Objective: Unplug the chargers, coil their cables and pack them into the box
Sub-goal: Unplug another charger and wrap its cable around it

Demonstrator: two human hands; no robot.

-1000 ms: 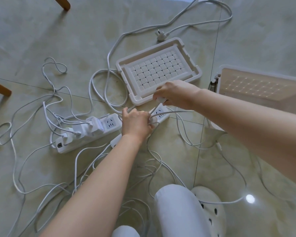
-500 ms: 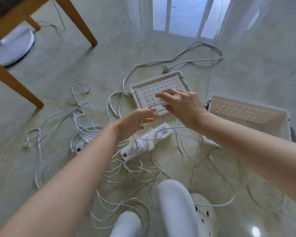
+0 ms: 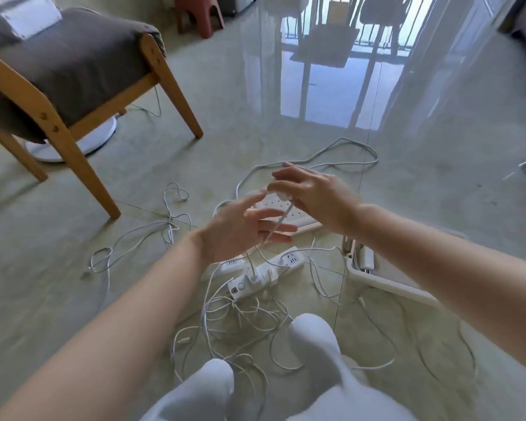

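Note:
My right hand [image 3: 313,196] is raised above the floor and holds a small white charger [image 3: 284,195]. Its white cable [image 3: 278,226] hangs down across the palm of my left hand [image 3: 240,232], whose fingers are spread and straight. Below both hands lies a white power strip [image 3: 268,273] with chargers still plugged in. A tangle of white cables [image 3: 240,320] covers the floor in front of my knees. The white box [image 3: 386,284] stands at the right, partly hidden by my right forearm. Its lid [image 3: 307,227] lies beyond the strip, mostly hidden by my hands.
A wooden chair [image 3: 73,86] with a grey cushion stands at the left, with a round white base [image 3: 73,147] under it. A long thick cable [image 3: 340,159] loops across the floor beyond the lid. My white-clad knees [image 3: 310,344] are at the bottom.
Both hands have risen from the power strip. My right hand has lifted a charger clear of it. My left hand let go and opened. The view tilted up towards the chair.

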